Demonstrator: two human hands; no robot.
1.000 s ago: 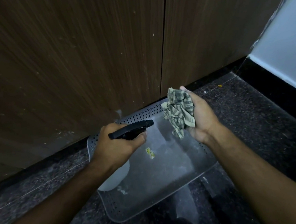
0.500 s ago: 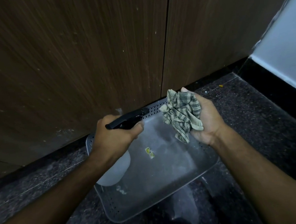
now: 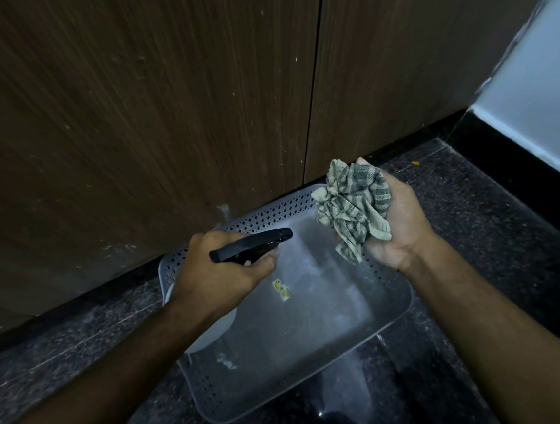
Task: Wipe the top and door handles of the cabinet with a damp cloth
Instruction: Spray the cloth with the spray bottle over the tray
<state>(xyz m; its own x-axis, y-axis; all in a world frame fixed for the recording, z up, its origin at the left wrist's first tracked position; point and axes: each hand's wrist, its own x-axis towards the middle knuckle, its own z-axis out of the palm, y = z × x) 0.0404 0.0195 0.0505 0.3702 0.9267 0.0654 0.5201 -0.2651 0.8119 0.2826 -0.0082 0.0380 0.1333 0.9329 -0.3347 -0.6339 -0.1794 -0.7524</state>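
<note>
The likeliest slip, as I judge it, is spray missing the cloth (image 3: 353, 206): the nozzle of the spray bottle (image 3: 252, 245) points toward the bundle but sits a little below and to the left of it, so a squeeze could send mist past the hanging corner onto the perforated tray (image 3: 205, 229) beneath both hands, or onto the wooden cabinet doors (image 3: 158, 104) just beyond them. Too little water would leave the cloth dry for the top and handles, neither of which shows here; too much would make it drip on the dark stone floor (image 3: 476, 210) to the right of the cloth hand. The bundle is loosely crumpled, so it may also soak unevenly. The left hand (image 3: 219, 272) is curled round the bottle's black trigger head, knuckles up, forearm running in from the lower left; the pale bottle body hangs under the wrist. The right hand (image 3: 400, 227) is turned palm up and cupped, fingers loosely bent round the checked cloth, which rests in the palm with one corner hanging toward the tray.
</note>
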